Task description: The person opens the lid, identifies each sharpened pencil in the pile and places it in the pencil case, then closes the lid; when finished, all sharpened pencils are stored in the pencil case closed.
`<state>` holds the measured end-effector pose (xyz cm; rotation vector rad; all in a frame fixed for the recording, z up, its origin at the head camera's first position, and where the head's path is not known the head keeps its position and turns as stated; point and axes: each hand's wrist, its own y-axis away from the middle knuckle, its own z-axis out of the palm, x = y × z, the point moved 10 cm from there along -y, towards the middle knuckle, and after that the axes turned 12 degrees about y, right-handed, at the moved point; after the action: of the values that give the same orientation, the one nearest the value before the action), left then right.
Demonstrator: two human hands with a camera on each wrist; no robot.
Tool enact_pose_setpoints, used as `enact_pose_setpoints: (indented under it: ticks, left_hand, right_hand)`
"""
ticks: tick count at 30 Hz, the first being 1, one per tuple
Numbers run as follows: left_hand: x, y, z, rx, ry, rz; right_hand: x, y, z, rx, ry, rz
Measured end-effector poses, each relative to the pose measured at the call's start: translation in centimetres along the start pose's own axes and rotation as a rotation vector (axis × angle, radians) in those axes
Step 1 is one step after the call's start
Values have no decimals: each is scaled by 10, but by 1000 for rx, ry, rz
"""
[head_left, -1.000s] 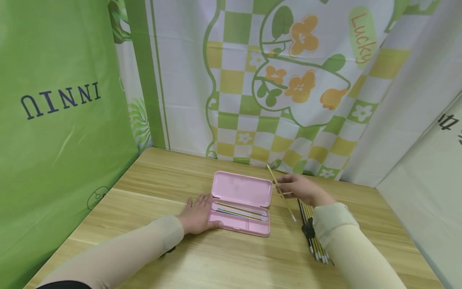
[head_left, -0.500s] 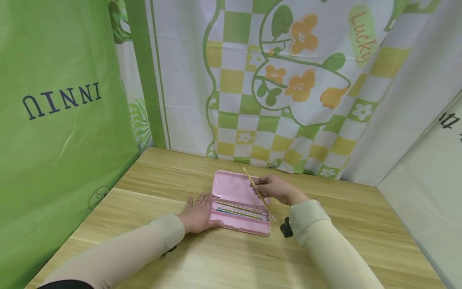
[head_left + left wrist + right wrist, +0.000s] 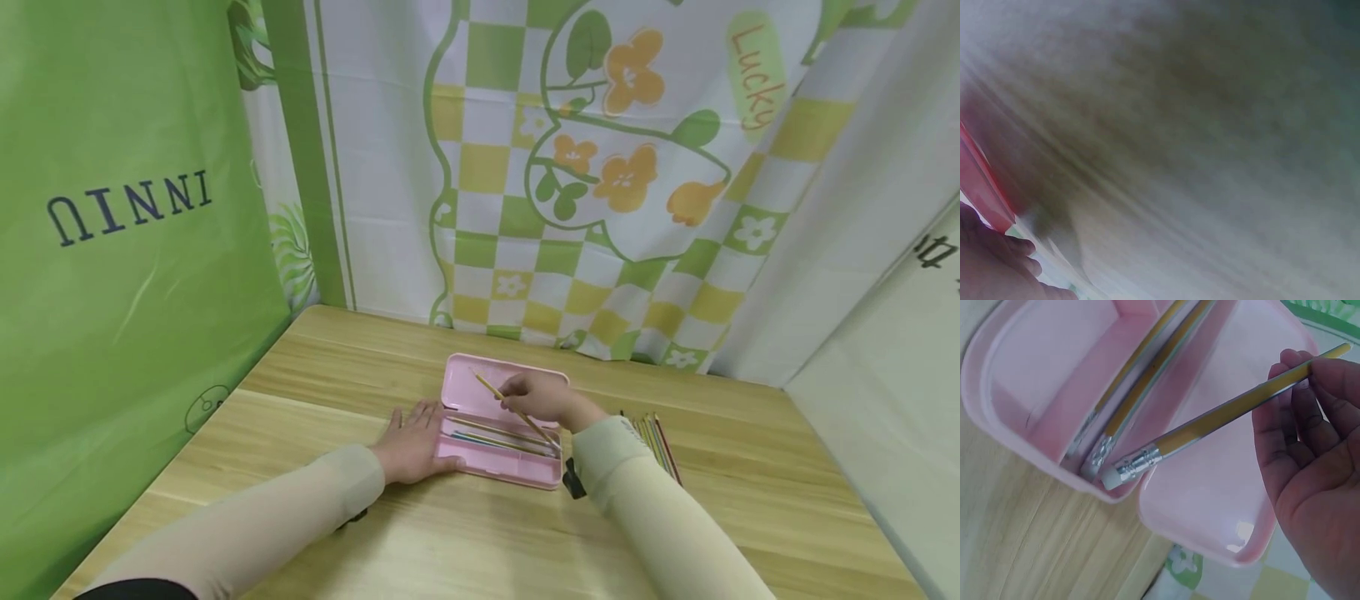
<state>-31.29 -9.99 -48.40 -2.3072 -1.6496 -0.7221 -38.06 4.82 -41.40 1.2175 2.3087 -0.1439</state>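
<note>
A pink pencil case (image 3: pixel 480 459) lies with its lid (image 3: pixel 468 385) folded back on the table. Several pencils (image 3: pixel 495 435) lie in its long rear compartment. My left hand (image 3: pixel 411 446) rests spread against the case's left end, fingers straight; in the left wrist view part of that hand (image 3: pixel 997 265) shows by the case's edge (image 3: pixel 985 190). Between thumb and fingertips my right hand (image 3: pixel 536 395) pinches a yellow pencil (image 3: pixel 1210 422) with a white eraser. The pencil slants over the case, its eraser end right at the compartment's right end, beside two pencils (image 3: pixel 1141 381) there.
To the right on the wooden table (image 3: pixel 720 492) lies a bundle of pencils (image 3: pixel 658 442), partly hidden behind my right sleeve (image 3: pixel 637 475). A patterned curtain (image 3: pixel 510 242) hangs along the back edge, and a green cloth (image 3: pixel 135 292) hangs on the left.
My right hand has carried the pencil left from beside the case to over it, and its eraser end has come to the compartment's right end. The left hand has stayed put.
</note>
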Motion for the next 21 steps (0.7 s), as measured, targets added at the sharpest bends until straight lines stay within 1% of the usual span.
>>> enact_pose_setpoints:
  ticks: [3,8,17,21]
  left_hand:
    - [-1,0,0,5,1,1]
    - [-2,-4,3,21,0,12]
    - [-3,-3,4,15,-16,15]
    - [0,-1,1,10,-12,17]
  right_hand:
    - [-9,-3,3,-3,68,-40]
    - [-19,-7,6,10,120,-81]
    - [-15,-9,19,-8,156,-43]
    - [-15,-10,25,-12,176,-40]
